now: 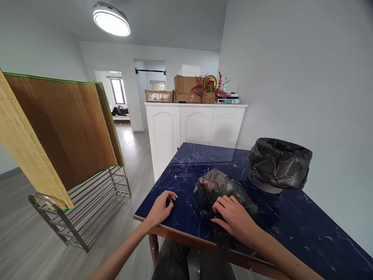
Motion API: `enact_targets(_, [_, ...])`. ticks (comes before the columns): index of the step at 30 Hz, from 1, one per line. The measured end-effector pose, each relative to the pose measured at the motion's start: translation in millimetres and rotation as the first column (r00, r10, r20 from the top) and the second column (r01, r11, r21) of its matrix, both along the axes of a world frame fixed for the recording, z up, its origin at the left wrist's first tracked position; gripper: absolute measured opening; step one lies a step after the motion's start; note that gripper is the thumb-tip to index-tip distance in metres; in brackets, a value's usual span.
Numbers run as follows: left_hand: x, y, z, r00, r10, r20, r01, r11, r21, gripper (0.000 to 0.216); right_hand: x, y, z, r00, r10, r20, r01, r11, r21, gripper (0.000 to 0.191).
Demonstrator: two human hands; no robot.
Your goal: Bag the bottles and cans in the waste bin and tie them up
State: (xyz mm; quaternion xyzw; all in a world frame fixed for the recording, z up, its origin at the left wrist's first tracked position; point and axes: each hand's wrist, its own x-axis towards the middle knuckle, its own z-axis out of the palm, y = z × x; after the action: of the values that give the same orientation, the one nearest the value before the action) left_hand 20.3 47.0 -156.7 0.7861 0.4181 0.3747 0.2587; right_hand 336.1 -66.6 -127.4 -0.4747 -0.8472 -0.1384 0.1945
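A filled, see-through black plastic bag (223, 186) lies on the dark blue marbled table (186, 171). Some reddish and greenish contents show faintly through it, but I cannot tell what they are. My right hand (233, 214) grips the bag's near side, its fingers bent into the plastic and thumb below. Part of the bag hangs down toward the table's front edge. To the left of the bag, apart from it, my left hand (163, 204) rests at the table edge. Its fingers are loosely curved, with a gap between thumb and forefinger and nothing in them.
A bin lined with a black bag (279, 163) stands on the table to the right, by the wall. Beyond the table is a white cabinet (195, 120) bearing cardboard boxes and a flower basket (209, 95). A metal rack (87, 217) with a bamboo mat (58, 128) stands left.
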Motion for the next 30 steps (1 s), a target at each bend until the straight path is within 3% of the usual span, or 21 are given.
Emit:
enact_targets(6, [26, -30, 1.6, 0.993, -0.102, -0.06, 0.103, 0.994, 0.02, 0.012, -7, 4, 1.5, 0.989, 0.046, -0.139, -0.043, 0.999, 0.024, 0.015])
enact_targets(10, [54, -42, 9.9, 0.976, -0.168, -0.136, 0.181, 0.98, 0.087, 0.025, -14, 5, 3.9, 0.975, 0.041, -0.218, -0.038, 0.999, 0.021, 0.012])
enact_targets(12, [68, -44, 12.4, 0.974, -0.128, -0.186, 0.157, 0.976, 0.153, 0.029, -17, 5, 4.8, 0.97, 0.04, -0.241, -0.037, 0.999, 0.017, 0.011])
enact_targets(17, [88, -37, 13.1, 0.982, 0.0, -0.19, 0.041, 0.976, 0.216, 0.014, -24, 5, 8.7, 0.964, 0.03, -0.263, -0.032, 0.999, -0.002, 0.012])
enact_targets(25, [84, -20, 4.1, 0.991, 0.11, -0.08, -0.102, 0.989, 0.103, 0.026, -6, -3, 25.5, 0.947, 0.005, -0.323, 0.012, 0.999, 0.052, 0.013])
enact_targets(30, [81, -21, 3.6, 0.992, 0.126, -0.025, -0.124, 0.99, 0.07, 0.017, 1, -7, 26.4, 0.91, -0.04, -0.413, 0.08, 0.994, 0.08, 0.017])
